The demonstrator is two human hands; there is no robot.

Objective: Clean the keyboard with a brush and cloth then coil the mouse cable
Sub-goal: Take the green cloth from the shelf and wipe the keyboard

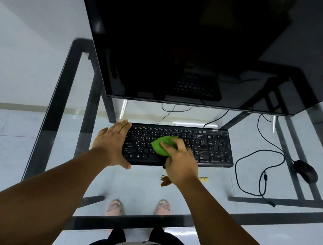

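Observation:
A black keyboard (210, 146) lies on the glass desk in front of the monitor. My left hand (113, 144) rests flat on the keyboard's left end, fingers spread. My right hand (182, 163) presses a bunched green cloth (162, 144) onto the keys near the middle. A brush with brown bristles (165, 181) and a pale wooden handle lies on the glass just below the keyboard, mostly hidden under my right wrist. The black mouse (305, 170) sits to the right, its cable (252, 170) running in loose loops across the glass.
A large dark monitor (186, 44) stands close behind the keyboard on two thin legs. The glass desk (30, 157) has a black frame; its front edge runs near my body. Other cables trail behind the keyboard. My feet show through the glass.

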